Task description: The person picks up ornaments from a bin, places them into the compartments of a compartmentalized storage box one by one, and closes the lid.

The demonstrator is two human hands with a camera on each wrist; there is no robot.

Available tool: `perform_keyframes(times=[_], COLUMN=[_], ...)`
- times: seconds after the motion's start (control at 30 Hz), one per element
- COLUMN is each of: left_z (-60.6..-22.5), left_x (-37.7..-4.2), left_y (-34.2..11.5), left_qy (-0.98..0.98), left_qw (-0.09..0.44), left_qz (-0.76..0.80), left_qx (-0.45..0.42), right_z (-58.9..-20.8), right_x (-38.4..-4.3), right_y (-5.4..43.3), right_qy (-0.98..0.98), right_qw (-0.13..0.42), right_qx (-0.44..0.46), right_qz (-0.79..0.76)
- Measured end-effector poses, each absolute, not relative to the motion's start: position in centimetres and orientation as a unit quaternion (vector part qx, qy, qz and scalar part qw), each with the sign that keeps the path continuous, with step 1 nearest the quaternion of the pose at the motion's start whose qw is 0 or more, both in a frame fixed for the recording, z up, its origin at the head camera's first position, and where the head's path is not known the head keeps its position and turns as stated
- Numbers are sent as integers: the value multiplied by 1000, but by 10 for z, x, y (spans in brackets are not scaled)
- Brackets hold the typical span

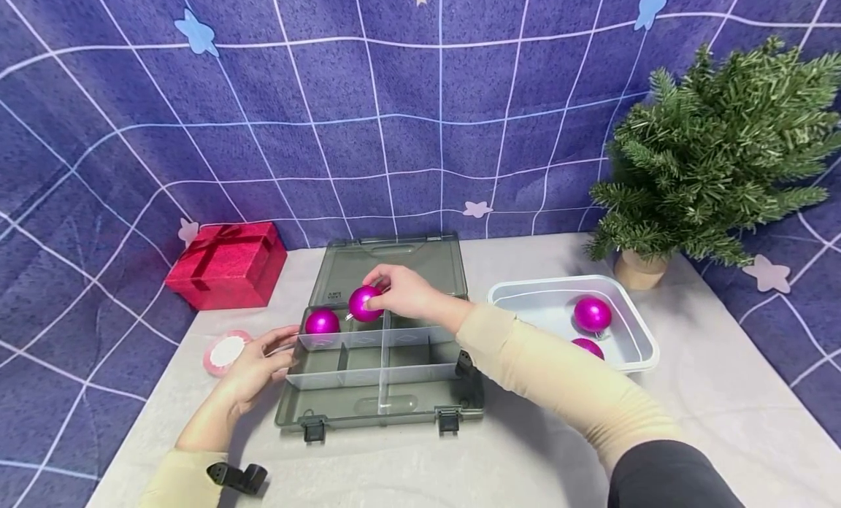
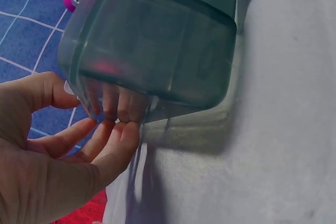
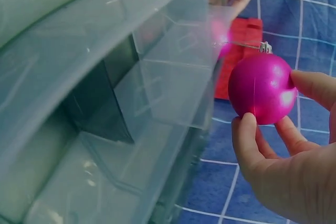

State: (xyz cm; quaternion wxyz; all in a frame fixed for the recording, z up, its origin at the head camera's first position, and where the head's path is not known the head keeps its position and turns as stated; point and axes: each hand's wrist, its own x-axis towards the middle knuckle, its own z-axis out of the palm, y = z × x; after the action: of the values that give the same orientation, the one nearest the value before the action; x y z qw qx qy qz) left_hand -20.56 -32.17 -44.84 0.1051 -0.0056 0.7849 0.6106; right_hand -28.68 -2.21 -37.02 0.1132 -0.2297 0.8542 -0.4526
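A magenta bauble (image 1: 365, 303) is held in the right hand (image 1: 404, 293), pinched between the thumb and fingertips, with its silver cap (image 3: 265, 48) left uncovered. It is suspended over the back row of a grey-green translucent case (image 1: 368, 422), to the left of the hand's wrist; whether it touches the divider cannot be told.

A second bauble (image 1: 322, 322) is seated in the back left compartment, between the held one and the left hand (image 1: 252, 366), neither hand being laid on it. The left hand is neither clenched nor wrapped around any bauble: its fingers are spread, and the tips are rested against the outer left wall of the case. The held bauble is thus placed well apart from the left hand, across the back left compartment.

Two further baubles (image 1: 593, 314) are contained in a white tub (image 1: 532, 298) to the right of the case, partly passed in front of by the right sleeve (image 1: 558, 376). Beside the left hand a pink-rimmed disc (image 1: 228, 351) is set, with a red gift box (image 1: 226, 267) behind it.
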Motion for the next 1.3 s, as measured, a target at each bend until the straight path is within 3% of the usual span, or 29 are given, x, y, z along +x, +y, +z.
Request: perform_keyframes(times=[1.3], left_z=[-448], left_x=[-204], left_y=[-320], left_qy=[777], left_qw=[101], left_qz=[621], left_qx=[4], right_z=[-403], right_x=[-294], right_y=[-39], right_qy=[896], right_qw=[100], right_qx=[-228], right_qz=[-368])
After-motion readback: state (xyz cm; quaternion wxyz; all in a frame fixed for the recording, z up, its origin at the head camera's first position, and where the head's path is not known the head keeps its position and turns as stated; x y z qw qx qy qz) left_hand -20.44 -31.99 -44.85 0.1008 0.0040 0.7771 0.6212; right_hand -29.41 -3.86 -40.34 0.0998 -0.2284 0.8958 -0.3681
